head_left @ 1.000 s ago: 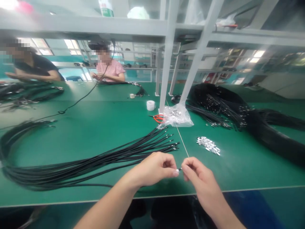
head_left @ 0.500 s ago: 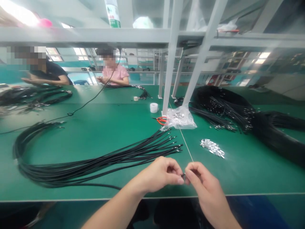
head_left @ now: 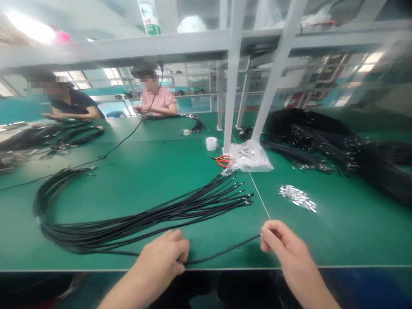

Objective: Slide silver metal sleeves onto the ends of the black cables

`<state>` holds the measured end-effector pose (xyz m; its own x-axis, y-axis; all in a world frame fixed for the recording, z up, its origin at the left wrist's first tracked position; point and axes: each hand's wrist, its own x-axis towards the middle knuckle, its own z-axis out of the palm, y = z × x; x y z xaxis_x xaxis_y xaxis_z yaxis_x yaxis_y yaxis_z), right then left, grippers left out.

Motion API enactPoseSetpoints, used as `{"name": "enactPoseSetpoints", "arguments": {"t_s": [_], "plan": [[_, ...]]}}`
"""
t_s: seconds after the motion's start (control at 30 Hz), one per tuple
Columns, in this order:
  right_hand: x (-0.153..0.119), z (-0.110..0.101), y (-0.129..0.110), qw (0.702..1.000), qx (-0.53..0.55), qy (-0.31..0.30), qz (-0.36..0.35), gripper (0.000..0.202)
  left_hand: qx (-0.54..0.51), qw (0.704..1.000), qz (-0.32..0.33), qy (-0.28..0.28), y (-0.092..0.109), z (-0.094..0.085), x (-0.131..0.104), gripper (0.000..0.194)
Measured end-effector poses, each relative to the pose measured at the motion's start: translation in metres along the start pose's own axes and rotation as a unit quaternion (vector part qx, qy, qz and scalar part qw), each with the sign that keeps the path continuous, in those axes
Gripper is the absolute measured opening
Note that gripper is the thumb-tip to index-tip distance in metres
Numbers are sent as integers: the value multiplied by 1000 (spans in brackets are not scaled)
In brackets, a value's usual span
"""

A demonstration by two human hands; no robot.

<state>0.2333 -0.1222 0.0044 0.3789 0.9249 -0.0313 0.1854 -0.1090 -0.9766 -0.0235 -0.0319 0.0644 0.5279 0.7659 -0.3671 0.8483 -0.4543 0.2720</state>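
The right grip (head_left: 286,242) is pinched small, with fingers and thumb on the tip of a black cord (head_left: 225,253). A thin pale string (head_left: 257,191) runs down to this same grip from farther back. The cord dips from there to the left grip (head_left: 164,251), near the front edge of the green desk (head_left: 347,240). The left fingers are bent where the cord goes by — I can't quite tell if they are closed on it, as the hand hides that spot.

Beyond the left grip lies a big bunch of black cords (head_left: 144,219), bent round at its left end. Past the right grip, a bit to the right, is a pile of shiny silver bits (head_left: 298,197). Farther back from the right grip sits a clear bag (head_left: 254,161) — orange handles (head_left: 222,161) poke out beside it.
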Motion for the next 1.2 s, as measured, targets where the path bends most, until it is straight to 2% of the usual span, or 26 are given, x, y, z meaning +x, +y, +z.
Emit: {"name": "enactPoseSetpoints", "arguments": {"t_s": [0.07,0.17,0.23,0.33,0.4,0.47,0.53,0.6,0.73,0.8,0.87,0.97,1.07,1.2], "plan": [[3,-4,4,1000,-18,-16,12,27,44,998,-31,13,-11,-4,3,10],[6,-15,11,994,-72,-74,30,24,98,988,-50,108,-14,-1,23,11],[10,-27,15,989,-127,-74,31,19,127,980,-52,142,-11,5,40,13],[21,-55,24,972,-232,28,-2,24,152,976,-16,158,-16,17,56,19],[34,-76,32,949,-298,102,-32,21,152,973,12,171,-29,23,62,24],[50,-95,39,925,-344,155,-50,18,82,982,7,171,-44,24,67,23],[68,-105,43,908,-374,178,-62,16,-11,984,0,180,-49,19,71,22],[89,-107,45,894,-402,179,-80,17,-76,978,15,191,-38,9,72,25],[125,-96,42,873,-450,153,-110,18,-111,975,76,179,13,-12,70,25],[136,-92,43,868,-463,138,-114,11,-114,973,98,178,34,-17,68,22],[143,-90,44,869,-465,126,-116,6,-119,970,117,177,46,-17,66,19],[146,-90,47,882,-439,128,-116,10,-129,968,135,166,56,-12,65,16],[142,-93,44,908,-377,149,-111,11,-149,964,153,158,66,-7,65,14],[119,-91,32,953,-238,168,-85,21,-185,948,190,174,84,-1,63,19]]}}
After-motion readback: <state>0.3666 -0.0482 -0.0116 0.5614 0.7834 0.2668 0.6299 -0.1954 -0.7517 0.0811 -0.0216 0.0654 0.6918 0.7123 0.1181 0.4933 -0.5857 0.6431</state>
